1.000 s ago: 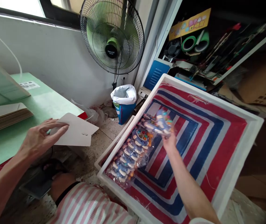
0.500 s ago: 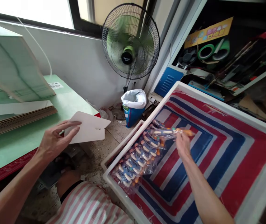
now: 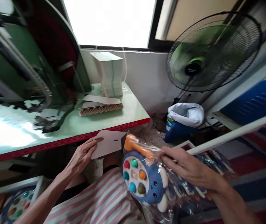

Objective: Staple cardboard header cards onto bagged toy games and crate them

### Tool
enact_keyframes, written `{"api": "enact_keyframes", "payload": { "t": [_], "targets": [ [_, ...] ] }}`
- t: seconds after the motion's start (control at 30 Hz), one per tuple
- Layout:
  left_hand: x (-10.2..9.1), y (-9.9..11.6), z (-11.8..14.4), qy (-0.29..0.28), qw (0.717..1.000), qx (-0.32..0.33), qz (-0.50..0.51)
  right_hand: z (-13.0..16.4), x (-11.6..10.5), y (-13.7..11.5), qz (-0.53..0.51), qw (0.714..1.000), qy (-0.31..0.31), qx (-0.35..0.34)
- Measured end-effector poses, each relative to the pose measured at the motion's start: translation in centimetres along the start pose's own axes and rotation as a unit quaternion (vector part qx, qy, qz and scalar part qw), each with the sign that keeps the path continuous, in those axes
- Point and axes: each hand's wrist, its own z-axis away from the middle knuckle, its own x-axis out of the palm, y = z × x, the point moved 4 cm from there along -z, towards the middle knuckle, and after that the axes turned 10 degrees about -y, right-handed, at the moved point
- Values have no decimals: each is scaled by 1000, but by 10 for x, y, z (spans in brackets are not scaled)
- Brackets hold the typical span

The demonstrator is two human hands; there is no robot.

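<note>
Green machine (image 3: 30, 62) fills the left, w/ its green table (image 3: 114, 116) running to a red front edge. On the table: a tall stack of sheets (image 3: 109, 73) by the wall, a low pile of cards (image 3: 100, 107) in front of it. Fan (image 3: 213, 51) stands right, by the window; white-lined bin (image 3: 185, 119) on the floor below it. Striped tray (image 3: 259, 146) w/ white rim at far right, more bagged toys (image 3: 217, 161) lying in it. Another toy (image 3: 18, 207) sits boxed at bottom left.

Right hand (image 3: 189, 168) is closed over the top of a bagged toy phone (image 3: 143, 180) – blue body, coloured buttons, orange handset – fingers pinching the plastic near the handset. Toy is held up over the lap, between tray and table, clear of both. Left hand (image 3: 82, 155) pinches a white card (image 3: 108, 143) by its near edge, thumb on top, card just below the table's edge and close beside the toy.

Step, by my read: toy picked from the tray and brought in to meet the card – a packing job, card + bag to be joined, prob. at the machine. Next move calls for lining the card up w/ the top of the bag, keeping the bag mouth flat and the toy from swinging, since it hangs from a loose plastic grip
</note>
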Motion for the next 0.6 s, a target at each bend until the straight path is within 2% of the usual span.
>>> {"api": "enact_keyframes", "payload": {
  "t": [0.07, 0.17, 0.23, 0.3, 0.37, 0.47, 0.6],
  "targets": [
    [-4, -5, 15, -6, 1000, -21, 16, -40, 13, -15, -3, 994, -91, -64],
    [-4, 5, 30, -55, 998, 13, 36, -89, 34, -41, 1, 965, -206, -165],
    [2, 17, 37, -111, 992, 51, 29, -116, 47, -58, -2, 944, -251, -213],
    [8, 24, 42, -162, 985, 67, 9, -139, 58, -74, -12, 932, -269, -243],
    [12, 24, 46, -188, 980, 64, -6, -157, 67, -88, -21, 930, -262, -258],
    [10, 10, 54, -171, 984, 58, -2, -175, 73, -100, -49, 944, -222, -237],
    [-1, -24, 71, -76, 996, 34, 8, -176, 64, -98, -157, 971, -62, -172]
  ]
}}
